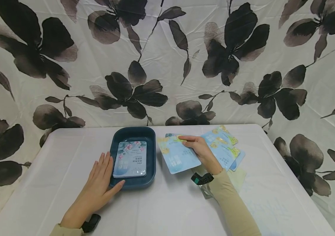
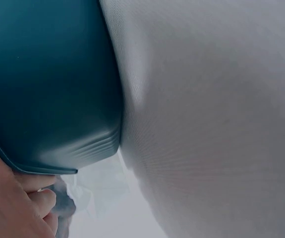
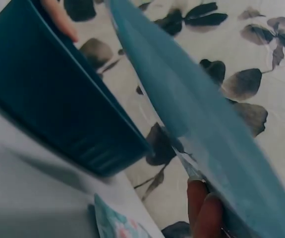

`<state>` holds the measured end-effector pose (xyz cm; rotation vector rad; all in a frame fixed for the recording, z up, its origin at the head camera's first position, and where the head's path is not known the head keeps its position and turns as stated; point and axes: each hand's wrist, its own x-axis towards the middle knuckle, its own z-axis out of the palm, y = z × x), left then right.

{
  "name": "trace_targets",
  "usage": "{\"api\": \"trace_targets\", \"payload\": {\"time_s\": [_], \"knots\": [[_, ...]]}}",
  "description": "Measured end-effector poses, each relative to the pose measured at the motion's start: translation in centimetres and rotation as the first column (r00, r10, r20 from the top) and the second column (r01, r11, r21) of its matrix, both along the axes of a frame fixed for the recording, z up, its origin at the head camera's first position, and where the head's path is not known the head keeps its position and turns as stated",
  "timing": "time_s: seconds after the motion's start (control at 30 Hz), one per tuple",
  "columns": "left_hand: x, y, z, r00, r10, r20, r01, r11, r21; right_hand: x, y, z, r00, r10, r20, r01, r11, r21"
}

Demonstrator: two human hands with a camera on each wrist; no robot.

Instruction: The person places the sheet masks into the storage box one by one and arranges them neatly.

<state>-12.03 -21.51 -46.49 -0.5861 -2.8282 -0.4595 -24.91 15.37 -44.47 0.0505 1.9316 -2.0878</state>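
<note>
A dark blue tray (image 1: 151, 157) stands on the table, with a flower-printed face-mask packet (image 1: 130, 159) lying inside. My left hand (image 1: 100, 178) rests along the tray's left rim, fingers straight and thumb at the near edge. In the left wrist view, part of that hand (image 2: 13, 208) shows at the tray's outer wall (image 2: 53, 89). My right hand (image 1: 201, 152) pinches a light blue face-mask packet (image 1: 177, 157) with yellow flowers, tilted right of the tray. The right wrist view shows this packet (image 3: 197, 109) nearly edge-on, with fingers (image 3: 204, 210) on its edge.
More light blue packets (image 1: 221, 149) lie overlapping at the table's right rear. Another packet's corner (image 1: 170, 134) shows behind the held one. Something pale green (image 1: 239, 178) lies partly hidden under the right forearm. A flower-patterned cloth (image 1: 167, 65) hangs behind the table.
</note>
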Motion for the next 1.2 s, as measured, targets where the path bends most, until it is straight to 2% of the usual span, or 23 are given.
{"api": "trace_targets", "payload": {"time_s": [0.1,0.23,0.33,0.6,0.8,1.0,1.2], "knots": [[0.0,0.0,0.1,1.000,0.000,0.003,0.000,1.000,0.001,-0.1,-0.3,0.3,1.000,-0.016,-0.020,0.017,0.997,0.071],[0.1,0.0,0.2,1.000,-0.003,0.007,0.003,1.000,0.000,-0.2,-0.9,0.8,0.997,-0.022,-0.071,0.036,0.979,0.200],[0.2,0.1,0.2,1.000,-0.003,0.002,0.003,1.000,-0.001,-0.3,-1.6,1.3,0.995,-0.027,-0.093,0.047,0.974,0.221],[0.1,0.1,0.1,1.000,0.001,0.002,-0.001,1.000,0.003,-0.7,-4.5,2.6,0.992,-0.069,-0.105,0.073,0.997,0.035],[0.1,0.0,0.1,1.000,-0.008,-0.009,0.008,1.000,0.005,-1.0,-6.3,3.2,0.996,-0.037,-0.084,0.030,0.995,-0.091],[0.2,0.1,0.2,1.000,-0.013,-0.017,0.013,1.000,0.006,-1.3,-7.7,3.9,0.997,0.032,-0.073,-0.040,0.993,-0.107],[0.2,0.0,0.4,1.000,-0.014,-0.014,0.014,1.000,0.005,-1.7,-9.5,4.2,0.992,0.103,-0.067,-0.108,0.991,-0.078]]}}
